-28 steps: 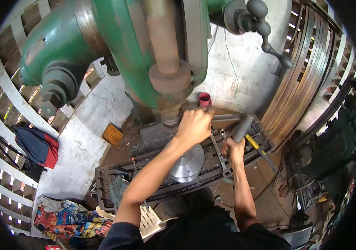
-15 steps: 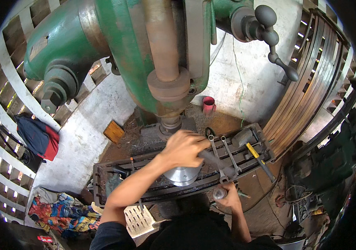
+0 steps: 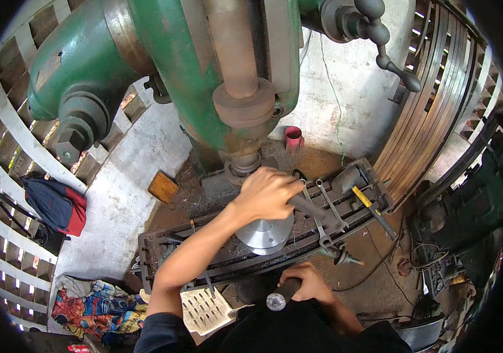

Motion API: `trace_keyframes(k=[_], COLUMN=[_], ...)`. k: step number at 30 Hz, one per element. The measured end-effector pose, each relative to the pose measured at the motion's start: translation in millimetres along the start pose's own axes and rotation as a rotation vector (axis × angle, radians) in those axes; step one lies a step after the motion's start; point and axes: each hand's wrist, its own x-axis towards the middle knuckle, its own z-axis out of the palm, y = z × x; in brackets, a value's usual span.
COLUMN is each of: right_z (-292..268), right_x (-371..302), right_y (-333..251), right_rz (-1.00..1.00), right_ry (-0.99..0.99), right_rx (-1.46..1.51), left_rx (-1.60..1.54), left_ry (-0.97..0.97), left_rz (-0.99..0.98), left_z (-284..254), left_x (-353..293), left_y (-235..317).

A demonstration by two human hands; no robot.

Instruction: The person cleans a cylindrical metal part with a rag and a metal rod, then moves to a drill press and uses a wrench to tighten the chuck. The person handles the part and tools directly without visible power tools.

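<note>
My left hand (image 3: 270,194) is closed above a shiny round metal disc (image 3: 263,240) on the slotted machine table (image 3: 228,272). From its fist a dark bar (image 3: 322,213) sticks out to the right, over the wrenches; its exact kind is unclear. Close to my body, in front of the table, my right hand (image 3: 307,283) is wrapped round a thick dark round bar with a bright worn end (image 3: 276,301). Just behind my left hand, the machine's spindle (image 3: 243,162) comes down, its lower end partly hidden by the hand.
Two wrenches (image 3: 332,199) and a mallet with a yellow and black handle (image 3: 369,206) lie on the table's right side. Overhead is the green machine head (image 3: 175,70), with a ball-ended crank (image 3: 389,65). A red mug (image 3: 293,138) stands behind.
My right hand has moved left and closer to my body with the round bar. My left hand stays above the disc, still holding the dark bar. The whole view has shifted slightly.
</note>
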Motion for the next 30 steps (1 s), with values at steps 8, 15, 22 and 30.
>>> trace_keyframes(k=[8,15,22,30], right_z=[-6.3,-55.5,-79.7,-108.6], right_x=[2.1,25.4,49.6,84.2], right_y=[-14.3,-4.6,40.6,63.0], right_rz=[-0.041,-0.423,-0.133,0.118], right_ry=[0.104,0.403,0.837,1.009], right_rx=[-0.012,-0.292,0.107,0.358], left_rx=[0.028,0.014,-0.012,0.040], left_ry=[-0.029,0.001,0.085,0.028], left_rz=[-0.219,-0.248,-0.312,-0.478], left_z=[9.4,11.5,15.4,28.4], left_x=[31.5,32.4,37.4,51.3], left_y=[5.8,4.0,0.3,-7.8])
